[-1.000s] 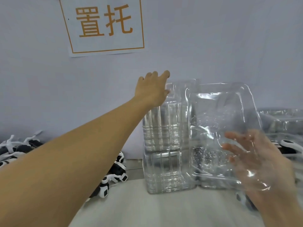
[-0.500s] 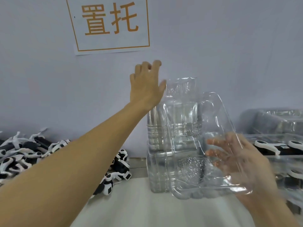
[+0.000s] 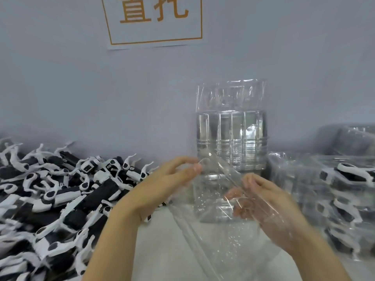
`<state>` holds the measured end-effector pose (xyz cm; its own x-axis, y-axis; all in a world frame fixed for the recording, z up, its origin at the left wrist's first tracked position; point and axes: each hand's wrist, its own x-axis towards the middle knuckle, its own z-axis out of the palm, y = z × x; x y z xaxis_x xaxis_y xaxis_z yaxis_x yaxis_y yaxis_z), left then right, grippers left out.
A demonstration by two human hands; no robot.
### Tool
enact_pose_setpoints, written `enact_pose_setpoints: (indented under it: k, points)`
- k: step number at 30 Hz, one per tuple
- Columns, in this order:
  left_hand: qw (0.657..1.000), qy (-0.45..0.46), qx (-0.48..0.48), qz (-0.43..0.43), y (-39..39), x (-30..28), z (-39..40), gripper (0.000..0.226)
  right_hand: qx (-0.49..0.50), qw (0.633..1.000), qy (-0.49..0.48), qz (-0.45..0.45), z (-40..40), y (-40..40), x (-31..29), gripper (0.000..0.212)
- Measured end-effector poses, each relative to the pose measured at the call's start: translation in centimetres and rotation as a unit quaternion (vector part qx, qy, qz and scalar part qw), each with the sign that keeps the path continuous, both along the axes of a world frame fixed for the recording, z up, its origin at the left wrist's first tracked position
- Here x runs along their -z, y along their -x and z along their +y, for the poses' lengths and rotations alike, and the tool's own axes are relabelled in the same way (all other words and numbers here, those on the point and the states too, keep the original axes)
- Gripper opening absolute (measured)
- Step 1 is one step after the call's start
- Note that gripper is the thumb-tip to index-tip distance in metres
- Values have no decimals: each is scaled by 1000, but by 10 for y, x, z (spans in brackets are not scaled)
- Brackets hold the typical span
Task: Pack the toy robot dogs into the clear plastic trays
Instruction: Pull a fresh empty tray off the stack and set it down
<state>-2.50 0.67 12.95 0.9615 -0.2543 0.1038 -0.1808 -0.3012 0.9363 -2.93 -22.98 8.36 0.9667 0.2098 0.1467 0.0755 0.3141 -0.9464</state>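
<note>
Holding one clear plastic tray (image 3: pixel 219 209) up in the middle of the scene, over the pale table (image 3: pixel 162 250). Left hand (image 3: pixel 162 185) pinching the tray's upper left corner, thumb tip pressed on the near face and fingers curled round behind the edge. Right hand (image 3: pixel 267 207) sitting behind the tray's right side, seen through the plastic, fingers loosely bent against it; looks like a grip on that edge but honestly hard to tell how firm through the glare. Tray itself tilted, top edge leaning away, bottom edge coming down toward the near side and running out of sight at the bottom.

Right behind it, a tall stack of clear trays (image 3: pixel 231 138) standing against the grey wall (image 3: pixel 81 88), with the topmost bit looser and crinkly-looking. Held tray overlapping the lower part of that stack, can't say if touching.

Off to the left, a big heap of toy robot dogs (image 3: pixel 56 195), black and white, all jumbled with white legs sticking up everywhere, spreading from the far wall down to the near left corner. Left forearm crossing just in front of the heap's right edge.

Over on the right, packed trays (image 3: pixel 334 189) piled up with black-and-white dogs visible inside through the plastic, a bit blurry. More clear plastic stuff (image 3: pixel 349 138) behind those, near the wall.

Up top, a white sign (image 3: pixel 154 21) with an orange border and orange characters, cut off by the top edge.
</note>
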Motion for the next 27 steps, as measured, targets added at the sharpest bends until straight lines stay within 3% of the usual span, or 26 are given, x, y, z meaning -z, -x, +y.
enact_pose_setpoints:
  k: [5, 9, 15, 20, 22, 25, 27]
  points:
    - [997, 26, -43, 67, 5, 44, 12, 51, -38, 998, 32, 48, 12, -6, 15, 22]
    - [985, 120, -91, 80, 5, 76, 16, 35, -37, 992, 67, 96, 16, -13, 31, 21]
    - [951, 247, -172, 70, -2, 92, 23, 29, 21, 986, -55, 155, 10, -27, 43, 46]
    - [932, 297, -191, 78, -11, 91, 18, 62, 14, 994, -17, 104, 18, -22, 37, 56]
    - [931, 301, -191, 77, -13, 91, 17, 51, 24, 997, -7, 70, 20, -20, 35, 56]
    - [931, 319, -166, 68, -13, 90, 19, 13, 25, 999, 22, 38, 18, -21, 34, 59]
    - [937, 308, -141, 82, -13, 91, 21, 10, 23, 998, 49, 31, 20, -21, 34, 55]
